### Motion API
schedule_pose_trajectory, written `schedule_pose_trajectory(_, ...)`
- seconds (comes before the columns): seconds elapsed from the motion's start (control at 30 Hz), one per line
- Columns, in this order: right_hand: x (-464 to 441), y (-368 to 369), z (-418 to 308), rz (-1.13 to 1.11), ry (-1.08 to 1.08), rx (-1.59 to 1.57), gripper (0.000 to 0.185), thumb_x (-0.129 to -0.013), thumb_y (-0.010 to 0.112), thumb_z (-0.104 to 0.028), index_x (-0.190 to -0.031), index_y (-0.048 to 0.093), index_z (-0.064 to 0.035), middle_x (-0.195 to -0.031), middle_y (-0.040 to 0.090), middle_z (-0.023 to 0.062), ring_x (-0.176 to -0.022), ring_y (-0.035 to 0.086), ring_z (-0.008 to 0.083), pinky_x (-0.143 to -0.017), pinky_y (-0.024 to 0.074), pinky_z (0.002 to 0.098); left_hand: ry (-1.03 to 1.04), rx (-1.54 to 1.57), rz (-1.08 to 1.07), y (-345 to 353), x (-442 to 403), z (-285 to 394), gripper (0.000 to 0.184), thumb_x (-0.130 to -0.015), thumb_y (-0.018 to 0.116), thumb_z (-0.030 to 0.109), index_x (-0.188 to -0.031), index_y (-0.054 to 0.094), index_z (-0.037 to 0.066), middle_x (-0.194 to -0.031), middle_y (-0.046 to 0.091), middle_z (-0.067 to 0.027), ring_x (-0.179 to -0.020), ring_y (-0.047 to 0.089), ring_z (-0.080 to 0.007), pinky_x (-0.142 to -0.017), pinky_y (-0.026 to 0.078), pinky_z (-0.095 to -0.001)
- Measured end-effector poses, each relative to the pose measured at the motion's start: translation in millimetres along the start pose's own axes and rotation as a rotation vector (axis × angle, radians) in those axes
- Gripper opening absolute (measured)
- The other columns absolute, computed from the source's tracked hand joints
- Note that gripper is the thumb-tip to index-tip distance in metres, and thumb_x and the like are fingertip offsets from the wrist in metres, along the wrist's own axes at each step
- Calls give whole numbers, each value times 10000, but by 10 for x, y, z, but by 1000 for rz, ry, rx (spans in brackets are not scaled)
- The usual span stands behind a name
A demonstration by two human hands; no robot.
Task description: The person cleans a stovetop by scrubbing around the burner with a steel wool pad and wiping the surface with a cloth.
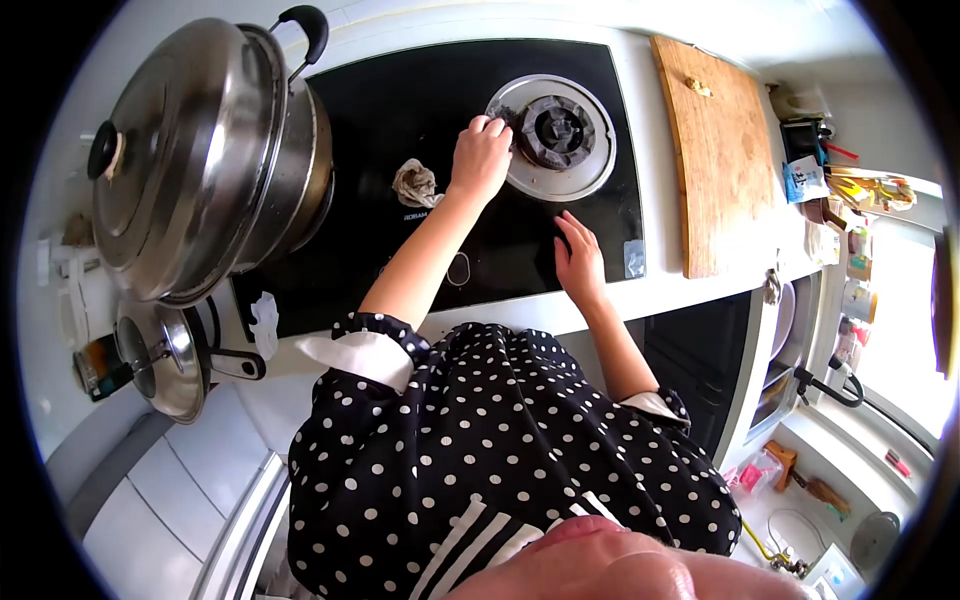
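My left hand (482,158) is closed on a small dark scrubber (504,114), mostly covered by the fingers, at the left rim of the round metal burner plate (590,172). The black burner head (557,132) sits in the middle of that plate. Fingers stretched out, my right hand (580,258) rests on the black glass cooktop (505,240) near its front edge, holding nothing. A crumpled, stained cloth (415,184) lies on the glass to the left of my left forearm.
A large lidded steel pot (190,160) stands on the cooktop's left side. Beyond the left edge is a lidded pan (165,355). A wooden cutting board (715,160) lies on the counter to the right. A white scrap (264,325) sits at the front-left corner.
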State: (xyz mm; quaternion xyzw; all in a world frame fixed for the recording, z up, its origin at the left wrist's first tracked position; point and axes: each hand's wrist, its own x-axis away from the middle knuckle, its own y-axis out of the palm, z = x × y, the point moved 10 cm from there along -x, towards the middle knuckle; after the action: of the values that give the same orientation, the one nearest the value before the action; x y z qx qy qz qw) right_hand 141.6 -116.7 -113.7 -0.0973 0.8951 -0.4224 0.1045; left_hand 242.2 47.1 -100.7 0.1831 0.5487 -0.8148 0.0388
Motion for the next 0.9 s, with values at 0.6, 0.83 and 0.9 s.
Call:
schedule_pose_trajectory(0.6, -423, -421, 114, -14, -37, -184, 290, -811, 545, -6, -1099, 573, -31, -1187, 550, 142, -1080, 523, 309, -912, 419, 359, 44, -220, -203, 352, -447, -56, 311, -803, 496, 103, -1100, 587, 102, -1166, 486, -40, -1092, 433, -267, -903, 365, -444)
schedule_pose_trajectory(0.83, -478, -411, 106, -39, -70, -218, 291, -796, 554, -3, -1085, 572, -24, -1182, 544, 145, -1010, 542, 320, -870, 442, 366, 87, -212, -147, 265, -312, -12, 301, -803, 494, 111, -1083, 602, 102, -1139, 509, -63, -1070, 450, -276, -901, 369, -397)
schedule_pose_trajectory(0.9, -520, -423, 46, -40, -82, -220, 294, -796, 555, -5, -1089, 570, -24, -1182, 544, 143, -1010, 542, 319, -870, 443, 366, 94, -174, -167, 321, -462, -51, 295, -800, 499, 109, -1072, 614, 110, -1123, 513, -57, -1056, 457, -264, -898, 383, -372)
